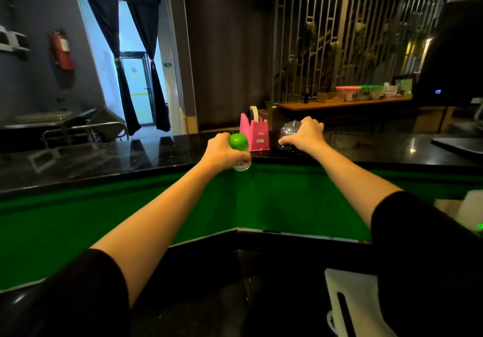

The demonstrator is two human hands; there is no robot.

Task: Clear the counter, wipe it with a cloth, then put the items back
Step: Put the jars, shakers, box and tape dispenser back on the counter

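Two hands reach over the counter point(104, 159): one left hand point(222, 151) and one right hand point(304, 135). There is one clear bottle with a green cap point(238, 142), one pink tape dispenser point(254, 134) carrying one roll of tape point(254, 113), and one shiny domed bell point(288, 130). Nearer the camera lies one white board with a slot point(350, 302). On the far wooden shelf point(339, 104) stand two tubs, one pink-lidded point(347, 93) and one green-lidded point(371, 91). One red fire extinguisher point(62, 50) hangs on the wall, and two dark curtains point(125, 80) frame one doorway.
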